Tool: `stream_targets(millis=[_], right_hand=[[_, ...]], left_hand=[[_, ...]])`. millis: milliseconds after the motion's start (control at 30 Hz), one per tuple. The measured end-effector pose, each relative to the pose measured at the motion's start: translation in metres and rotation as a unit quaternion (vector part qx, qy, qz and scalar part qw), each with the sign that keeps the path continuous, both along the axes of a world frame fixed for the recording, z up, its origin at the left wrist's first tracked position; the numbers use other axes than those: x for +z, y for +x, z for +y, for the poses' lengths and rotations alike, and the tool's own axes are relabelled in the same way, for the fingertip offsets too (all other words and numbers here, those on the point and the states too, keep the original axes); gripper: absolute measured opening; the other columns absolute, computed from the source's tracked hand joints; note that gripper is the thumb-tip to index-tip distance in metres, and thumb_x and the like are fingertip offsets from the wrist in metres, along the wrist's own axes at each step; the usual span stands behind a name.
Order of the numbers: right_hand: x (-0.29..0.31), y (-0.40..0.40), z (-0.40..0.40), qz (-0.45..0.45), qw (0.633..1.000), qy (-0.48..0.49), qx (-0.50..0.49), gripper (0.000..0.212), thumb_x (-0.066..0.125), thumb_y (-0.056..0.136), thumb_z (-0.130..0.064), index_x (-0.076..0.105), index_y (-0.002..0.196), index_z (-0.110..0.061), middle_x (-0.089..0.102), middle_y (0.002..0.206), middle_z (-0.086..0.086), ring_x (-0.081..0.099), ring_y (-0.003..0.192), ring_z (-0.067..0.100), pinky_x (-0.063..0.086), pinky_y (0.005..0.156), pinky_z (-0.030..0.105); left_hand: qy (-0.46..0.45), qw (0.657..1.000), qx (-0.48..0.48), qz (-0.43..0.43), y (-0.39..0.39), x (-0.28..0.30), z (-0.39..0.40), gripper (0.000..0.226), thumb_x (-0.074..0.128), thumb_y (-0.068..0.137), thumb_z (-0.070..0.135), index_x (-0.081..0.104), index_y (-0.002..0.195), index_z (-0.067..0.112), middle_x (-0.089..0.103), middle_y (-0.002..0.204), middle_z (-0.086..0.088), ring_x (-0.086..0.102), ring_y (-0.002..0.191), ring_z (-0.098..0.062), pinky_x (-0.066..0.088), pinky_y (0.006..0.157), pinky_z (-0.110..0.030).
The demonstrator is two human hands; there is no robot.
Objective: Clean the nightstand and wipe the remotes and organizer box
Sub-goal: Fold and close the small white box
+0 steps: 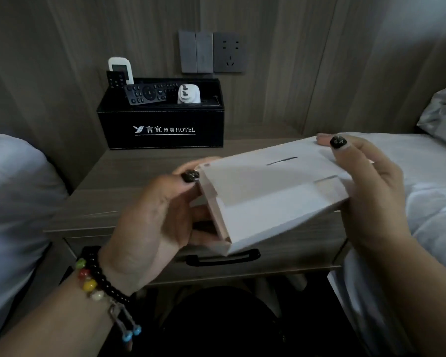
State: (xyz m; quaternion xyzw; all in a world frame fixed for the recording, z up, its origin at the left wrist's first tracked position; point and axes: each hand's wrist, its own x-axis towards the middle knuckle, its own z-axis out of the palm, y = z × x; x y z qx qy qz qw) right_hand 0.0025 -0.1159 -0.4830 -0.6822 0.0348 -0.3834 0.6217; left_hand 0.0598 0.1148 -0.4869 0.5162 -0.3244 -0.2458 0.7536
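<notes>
Two beds are seen, one [13, 202] left of the left hand and one [428, 191] right of the right hand. Between them stands the counter [129, 186], beneath and beyond both hands, a drawer handle [223, 258] showing just below the left hand. A white box [273, 202] is held in the air above the counter front: its near end is gripped by the left hand [152, 228], thumb on top and fingers curled beneath, and its far right end is pinched by the right hand [371, 191]. The black organizer [162, 124] is set well beyond the left hand, against the wall, with three remotes: a black one [150, 94] lying across the top, a small black one [116, 79] and a white one [120, 67] upright at its left. A white plug [188, 94] lies beside them. A beaded bracelet [98, 279] is worn on the left wrist.
</notes>
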Motion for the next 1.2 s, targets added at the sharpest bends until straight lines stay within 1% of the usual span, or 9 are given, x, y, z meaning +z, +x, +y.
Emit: stream_targets(millis=[33,67,100,233,333,533,633,933,1200], right_hand=[[0.001,0.000,-0.003,0.008,1.000,-0.013,0.023,0.025,0.063,0.080,-0.037,0.075,0.093,-0.019,0.074,0.097,-0.003,0.067,0.090,0.006,0.050,0.074,0.015],[0.002,0.000,-0.004,0.011,0.998,-0.032,0.045,0.029,0.065,0.078,-0.039,0.075,0.094,-0.018,0.075,0.103,-0.002,0.068,0.098,0.010,0.050,0.078,0.017],[0.002,0.000,-0.002,0.009,0.996,-0.055,0.064,0.033,0.065,0.077,-0.042,0.075,0.095,-0.016,0.075,0.106,0.000,0.068,0.102,0.012,0.050,0.081,0.019],[-0.007,0.005,0.014,-0.004,0.998,-0.064,0.020,0.053,0.061,0.086,-0.058,0.071,0.096,-0.006,0.067,0.090,0.015,0.061,0.084,0.008,0.048,0.072,0.018],[-0.011,0.007,0.025,0.009,0.997,-0.008,-0.073,0.030,0.055,0.092,-0.037,0.066,0.115,-0.021,0.067,0.099,-0.002,0.062,0.084,0.005,0.053,0.077,0.029],[-0.011,-0.005,0.052,0.048,0.996,-0.009,0.070,0.063,0.070,0.084,-0.024,0.043,0.139,-0.039,0.058,0.122,-0.016,0.070,0.089,0.002,0.056,0.066,0.018],[-0.012,-0.006,0.058,0.044,0.988,0.026,0.143,0.067,0.071,0.079,-0.025,0.045,0.138,-0.038,0.063,0.123,-0.010,0.073,0.090,0.014,0.061,0.068,0.030],[-0.006,0.001,0.051,0.004,0.966,0.117,0.232,0.058,0.062,0.088,-0.014,0.045,0.139,-0.034,0.061,0.134,-0.012,0.065,0.113,0.006,0.055,0.081,0.019],[-0.001,0.001,0.050,0.002,0.977,0.000,0.215,0.088,0.071,0.075,-0.015,0.029,0.148,-0.038,0.057,0.133,-0.008,0.068,0.106,0.011,0.058,0.070,0.024]], left_hand=[[0.014,1.000,0.013,-0.016,-0.007,0.000,0.007,0.097,0.018,0.030,-0.014,0.058,0.117,0.000,0.070,0.096,0.003,0.060,0.055,0.010,0.047,0.056,-0.008],[0.038,0.999,-0.030,-0.017,-0.009,-0.006,0.008,0.104,0.080,0.042,0.070,0.062,0.113,-0.005,0.069,0.104,0.007,0.059,0.054,0.014,0.044,0.056,-0.003],[0.056,0.998,-0.030,-0.015,-0.004,-0.007,0.006,0.037,0.068,0.070,0.010,0.069,0.107,0.004,0.073,0.102,0.005,0.062,0.059,0.012,0.046,0.058,-0.003],[0.145,0.988,-0.054,0.031,-0.009,-0.011,-0.007,0.041,0.069,0.072,0.023,0.069,0.110,0.039,0.074,0.106,-0.001,0.071,0.080,-0.013,0.053,0.060,-0.019],[0.098,0.995,0.004,0.035,-0.004,-0.007,-0.013,0.039,0.062,0.077,0.030,0.066,0.112,0.046,0.073,0.107,0.002,0.070,0.081,-0.010,0.052,0.057,-0.017],[0.044,0.994,0.098,-0.014,-0.002,-0.006,-0.021,0.051,0.050,0.085,0.031,0.047,0.133,0.043,0.069,0.114,0.015,0.068,0.100,-0.006,0.054,0.069,-0.018],[0.019,0.995,0.097,-0.006,0.003,-0.008,-0.020,0.047,0.049,0.090,0.031,0.048,0.136,0.040,0.067,0.122,0.009,0.065,0.108,-0.011,0.055,0.074,-0.022],[-0.027,0.996,0.069,0.044,0.010,-0.010,-0.014,0.041,0.044,0.094,0.028,0.055,0.133,0.034,0.063,0.129,0.004,0.062,0.115,-0.013,0.055,0.082,-0.027],[-0.041,0.996,0.079,-0.002,0.013,-0.007,-0.017,0.053,0.049,0.089,0.026,0.043,0.140,0.039,0.061,0.133,0.002,0.061,0.117,-0.018,0.056,0.080,-0.030]])
